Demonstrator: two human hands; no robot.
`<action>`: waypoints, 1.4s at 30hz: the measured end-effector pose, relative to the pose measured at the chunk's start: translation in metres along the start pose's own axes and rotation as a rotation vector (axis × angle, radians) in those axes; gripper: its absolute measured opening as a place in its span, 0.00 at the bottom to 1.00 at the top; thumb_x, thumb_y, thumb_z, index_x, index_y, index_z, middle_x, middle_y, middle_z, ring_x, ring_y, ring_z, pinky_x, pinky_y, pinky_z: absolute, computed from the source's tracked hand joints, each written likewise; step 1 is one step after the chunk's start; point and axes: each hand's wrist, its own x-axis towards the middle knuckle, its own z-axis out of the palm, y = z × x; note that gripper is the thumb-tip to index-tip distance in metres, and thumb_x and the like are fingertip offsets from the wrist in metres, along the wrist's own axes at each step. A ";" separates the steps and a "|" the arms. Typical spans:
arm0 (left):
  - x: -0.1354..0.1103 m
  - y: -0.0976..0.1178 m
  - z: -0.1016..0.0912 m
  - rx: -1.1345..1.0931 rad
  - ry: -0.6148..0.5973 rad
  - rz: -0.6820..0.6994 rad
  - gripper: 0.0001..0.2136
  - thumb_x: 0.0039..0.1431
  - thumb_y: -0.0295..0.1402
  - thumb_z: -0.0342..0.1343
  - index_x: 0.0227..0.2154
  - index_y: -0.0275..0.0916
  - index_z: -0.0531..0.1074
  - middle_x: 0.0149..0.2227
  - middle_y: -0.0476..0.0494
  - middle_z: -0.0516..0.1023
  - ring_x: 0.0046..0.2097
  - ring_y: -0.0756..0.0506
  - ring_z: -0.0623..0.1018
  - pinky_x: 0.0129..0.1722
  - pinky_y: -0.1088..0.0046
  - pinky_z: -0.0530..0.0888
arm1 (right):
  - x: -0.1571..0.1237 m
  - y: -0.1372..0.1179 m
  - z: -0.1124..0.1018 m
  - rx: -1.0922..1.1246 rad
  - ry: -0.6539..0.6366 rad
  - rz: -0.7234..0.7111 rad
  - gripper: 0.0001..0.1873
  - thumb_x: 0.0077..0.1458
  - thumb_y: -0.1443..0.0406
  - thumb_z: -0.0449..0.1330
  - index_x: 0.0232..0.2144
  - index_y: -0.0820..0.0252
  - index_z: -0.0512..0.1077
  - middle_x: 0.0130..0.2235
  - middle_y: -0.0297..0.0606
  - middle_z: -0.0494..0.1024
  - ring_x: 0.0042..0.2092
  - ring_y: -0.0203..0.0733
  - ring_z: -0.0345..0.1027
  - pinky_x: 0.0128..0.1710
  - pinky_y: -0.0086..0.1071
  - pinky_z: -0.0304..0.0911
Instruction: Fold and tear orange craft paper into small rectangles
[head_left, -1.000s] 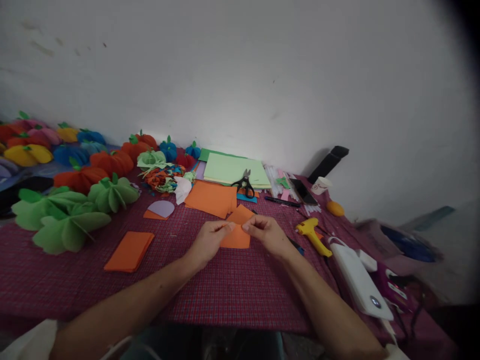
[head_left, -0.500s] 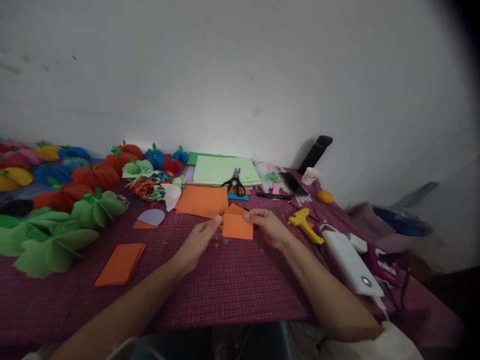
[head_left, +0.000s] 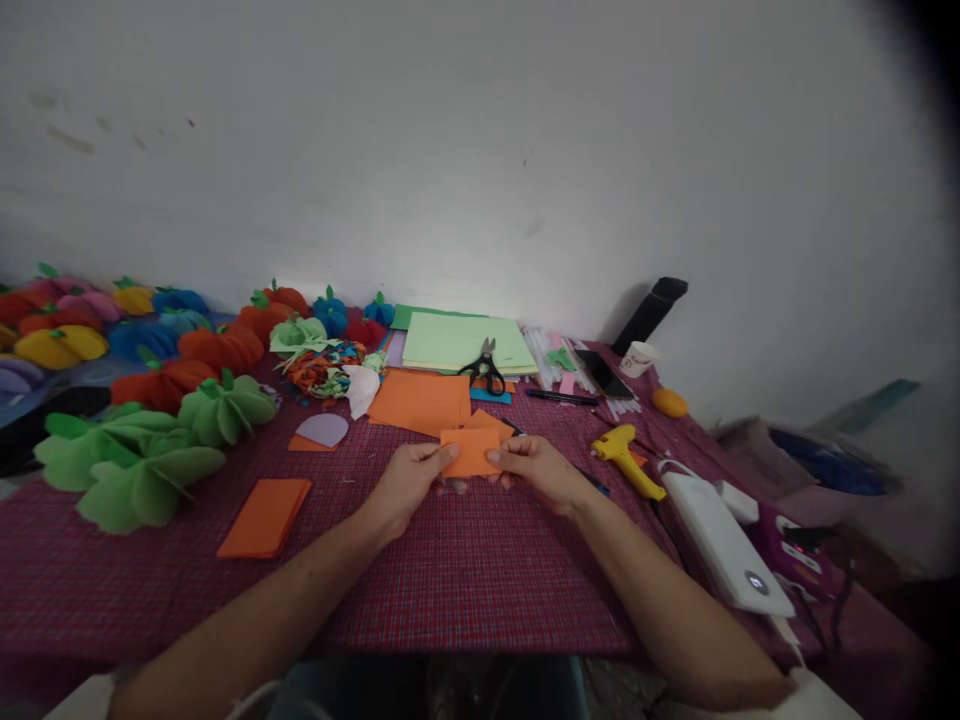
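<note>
My left hand (head_left: 415,478) and my right hand (head_left: 534,467) both pinch a small folded orange paper (head_left: 471,452) just above the red checked tablecloth (head_left: 465,570). The left fingers grip its left edge, the right fingers its right edge. Behind it lies a spread of orange sheets (head_left: 420,400). A stack of folded orange papers (head_left: 264,517) rests to the left of my left arm.
Paper pumpkins in green (head_left: 142,455), orange, blue and yellow line the left side. Black scissors (head_left: 487,370) lie on light green sheets (head_left: 465,342). A yellow glue gun (head_left: 626,458), a white power bank (head_left: 724,545), a pen, a phone and a paper cup sit right.
The left hand has come back onto the orange paper, which both hands now hold folded smaller and lower over the cloth. The camera view has shifted slightly.
</note>
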 end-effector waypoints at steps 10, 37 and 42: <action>-0.001 0.002 0.001 0.057 -0.012 0.047 0.18 0.49 0.44 0.50 0.27 0.31 0.73 0.21 0.42 0.75 0.23 0.50 0.70 0.21 0.78 0.60 | -0.003 -0.005 0.000 -0.102 0.030 -0.053 0.16 0.43 0.55 0.59 0.18 0.64 0.69 0.20 0.33 0.72 0.20 0.28 0.57 0.23 0.25 0.52; -0.004 0.005 0.001 0.008 -0.024 0.115 0.12 0.49 0.37 0.52 0.29 0.33 0.74 0.27 0.43 0.76 0.29 0.49 0.72 0.29 0.76 0.63 | 0.001 -0.007 -0.004 -0.106 0.114 -0.173 0.16 0.44 0.54 0.58 0.19 0.63 0.68 0.22 0.32 0.70 0.23 0.30 0.58 0.26 0.26 0.53; -0.004 0.003 -0.002 -0.164 -0.049 0.057 0.10 0.48 0.33 0.51 0.32 0.33 0.72 0.29 0.41 0.77 0.30 0.47 0.75 0.30 0.74 0.64 | 0.002 -0.006 -0.004 -0.202 0.120 -0.221 0.16 0.46 0.55 0.56 0.19 0.62 0.68 0.21 0.32 0.69 0.23 0.31 0.57 0.26 0.26 0.53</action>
